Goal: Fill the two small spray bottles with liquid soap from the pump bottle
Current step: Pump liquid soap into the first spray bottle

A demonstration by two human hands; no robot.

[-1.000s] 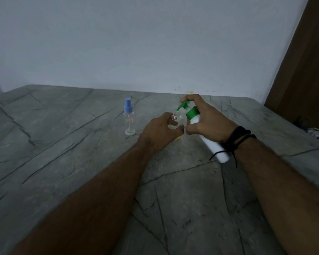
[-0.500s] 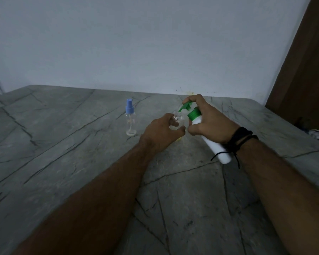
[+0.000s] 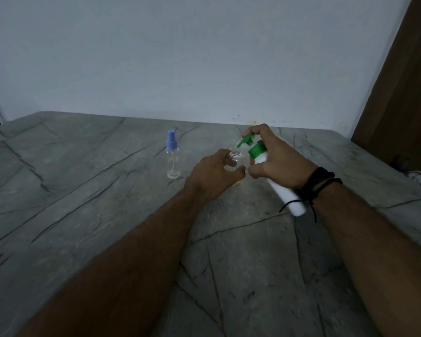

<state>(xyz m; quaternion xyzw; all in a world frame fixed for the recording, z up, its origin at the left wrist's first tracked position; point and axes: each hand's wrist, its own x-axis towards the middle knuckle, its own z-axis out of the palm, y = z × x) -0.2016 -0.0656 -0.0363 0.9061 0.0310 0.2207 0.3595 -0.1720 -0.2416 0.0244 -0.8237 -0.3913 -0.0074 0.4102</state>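
Little is shifting since the earlier frames; the green pump spout is staying over the neck of the uncapped small clear plastic spray bottle, and both hands are holding their places, the view only drifting slightly; the left hand is gripping that bottle upright near the middle of the tabletop, fingers and thumb curled round its body; the right hand is wrapping the tilted white pump bottle with the green collar, its forefinger resting on top of the pump head; the pump bottle's long axis is running from low at the right wrist up and leftward, so the spout tip is pointing down at the open neck just below it, and this alignment is what the next press seems to depend on; how much soap is inside the held bottle I cannot tell; the second small clear spray bottle with a blue cap is standing upright to the left, apart from the hands and nearer the left one; the grey veined stone tabletop is carrying it all; black cord bracelets are circling the right wrist.
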